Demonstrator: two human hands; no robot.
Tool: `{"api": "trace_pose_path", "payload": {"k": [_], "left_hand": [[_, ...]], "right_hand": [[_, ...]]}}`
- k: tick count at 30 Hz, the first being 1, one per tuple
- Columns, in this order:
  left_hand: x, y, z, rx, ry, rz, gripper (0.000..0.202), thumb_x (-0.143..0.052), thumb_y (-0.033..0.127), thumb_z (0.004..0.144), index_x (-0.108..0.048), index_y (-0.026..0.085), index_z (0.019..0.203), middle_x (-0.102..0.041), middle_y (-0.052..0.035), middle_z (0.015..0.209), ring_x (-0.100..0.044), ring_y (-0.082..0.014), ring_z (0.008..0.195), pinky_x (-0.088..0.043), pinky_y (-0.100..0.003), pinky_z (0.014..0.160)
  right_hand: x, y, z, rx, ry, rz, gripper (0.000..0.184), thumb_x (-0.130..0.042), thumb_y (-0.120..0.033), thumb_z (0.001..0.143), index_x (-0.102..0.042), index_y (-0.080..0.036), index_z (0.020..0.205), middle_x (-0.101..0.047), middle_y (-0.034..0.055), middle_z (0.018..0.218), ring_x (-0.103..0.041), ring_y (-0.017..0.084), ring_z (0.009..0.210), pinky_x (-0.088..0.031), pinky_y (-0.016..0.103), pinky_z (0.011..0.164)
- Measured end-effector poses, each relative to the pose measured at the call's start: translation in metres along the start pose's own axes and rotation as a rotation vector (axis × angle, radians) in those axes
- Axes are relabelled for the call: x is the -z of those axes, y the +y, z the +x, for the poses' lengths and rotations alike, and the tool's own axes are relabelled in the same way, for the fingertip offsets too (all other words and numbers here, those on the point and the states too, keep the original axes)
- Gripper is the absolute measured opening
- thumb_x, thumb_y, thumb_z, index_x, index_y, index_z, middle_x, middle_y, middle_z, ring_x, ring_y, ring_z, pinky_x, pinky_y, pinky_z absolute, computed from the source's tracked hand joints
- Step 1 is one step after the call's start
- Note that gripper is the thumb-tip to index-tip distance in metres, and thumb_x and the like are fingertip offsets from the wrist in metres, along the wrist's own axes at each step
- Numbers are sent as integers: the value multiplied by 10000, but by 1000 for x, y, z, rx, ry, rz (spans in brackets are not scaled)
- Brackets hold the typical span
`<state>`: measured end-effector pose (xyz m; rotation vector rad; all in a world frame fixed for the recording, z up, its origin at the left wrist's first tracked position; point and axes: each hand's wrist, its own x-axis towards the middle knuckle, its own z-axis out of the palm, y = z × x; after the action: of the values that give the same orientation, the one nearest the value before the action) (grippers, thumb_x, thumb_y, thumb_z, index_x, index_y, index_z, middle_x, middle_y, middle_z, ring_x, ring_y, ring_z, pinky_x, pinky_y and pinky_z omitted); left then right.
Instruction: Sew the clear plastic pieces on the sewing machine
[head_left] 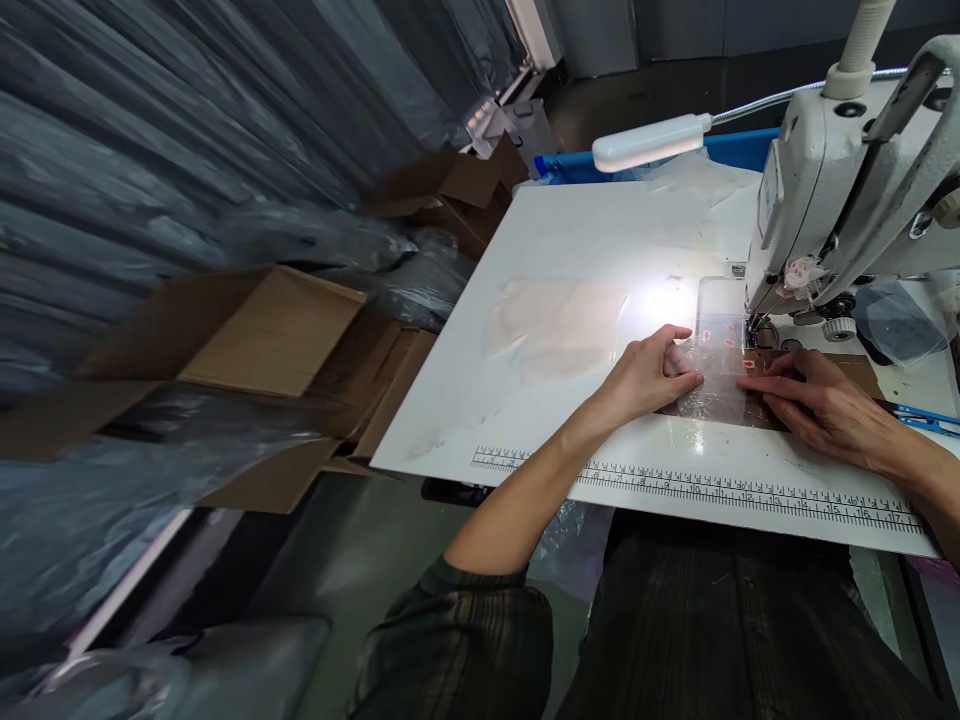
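Note:
A clear plastic sheet (716, 385) with small red marks lies at the sewing machine (802, 200), its far part beside the needle and presser foot (756, 328). The thumb and curled fingers of my left hand (645, 378) close on its left edge, while the index finger stands apart. On the sheet's right edge rest the fingertips of my right hand (825, 405), drawn close together. A brown strip (766, 414) runs under the sheet and my right hand. Whatever lies beneath the right fingertips is hidden.
Pale, see-through pieces (559, 325) lie left on the white table (442, 400). A printed ruler (697, 490) follows its front edge. Blue-handled snips (926, 418) sit by my right wrist. A lamp (651, 142) hangs over the back; open cardboard boxes (274, 330) stand left.

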<state>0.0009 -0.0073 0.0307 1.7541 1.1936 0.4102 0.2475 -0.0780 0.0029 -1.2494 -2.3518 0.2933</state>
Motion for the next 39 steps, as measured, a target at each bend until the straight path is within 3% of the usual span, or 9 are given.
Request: {"api": "trace_pose_path", "payload": {"k": [5,10,12,14,16,21,28,39], "left_hand": [[1,-4,-1,-50,8,117,532,-703,234,831,-515,141,1319,-679,-11,850,-589,-108,626,-491,-256,597],[0,-9,4,-356,267,476,431,-663,372,864,-597,185,1247,-622,-98,1155,-598,-154,768,-443,-263,565],[-1,-8,12,-553,206,606,302,-549,378,938,-648,187,1150,-620,-117,1210,-613,-202,878,-464,-298,612],[-1,-7,24,-729,43,704,265,-472,330,975,-676,188,1068,-653,-118,1199,-612,-230,965,-493,-355,735],[-2,-5,35,-807,-95,768,280,-441,298,984,-683,185,1066,-671,-123,1207,-612,-237,990,-481,-396,842],[-2,0,51,-792,-185,892,340,-436,307,976,-676,187,1185,-634,-128,1335,-592,-261,1008,-435,-406,851],[-2,1,57,-821,-119,856,361,-423,313,997,-690,167,1191,-630,-133,1354,-570,-274,1016,-386,-404,830],[-5,-7,54,-760,-77,728,453,-510,384,967,-599,175,1358,-602,-142,1409,-531,-309,1152,-351,-458,977]], "right_hand": [[-4,-2,-2,73,38,-40,397,-388,-308,1022,-729,-269,1220,-602,145,1079,-603,286,987,-556,483,850],[-6,-2,-3,53,32,-54,377,-406,-300,1020,-723,-293,1224,-601,131,1056,-599,290,994,-553,491,860],[-6,-3,-3,47,32,-56,373,-408,-300,1019,-724,-300,1219,-605,128,1062,-598,287,993,-555,488,851],[-7,-3,-3,50,49,-64,371,-409,-296,1019,-728,-289,1208,-606,130,1057,-599,284,990,-559,479,841],[-7,-3,-3,52,64,-72,366,-416,-281,1015,-731,-283,1201,-604,129,1046,-602,281,997,-561,466,840],[-7,-1,-1,30,67,-51,343,-448,-239,1003,-734,-264,1191,-614,126,1046,-623,255,976,-576,420,842],[-9,1,0,-29,98,-78,348,-452,-257,1014,-706,-223,1249,-611,137,1060,-639,239,914,-596,390,783],[-4,-3,4,-57,62,-76,364,-443,-296,1020,-697,-235,1273,-634,136,1068,-636,243,907,-596,409,763]]}}
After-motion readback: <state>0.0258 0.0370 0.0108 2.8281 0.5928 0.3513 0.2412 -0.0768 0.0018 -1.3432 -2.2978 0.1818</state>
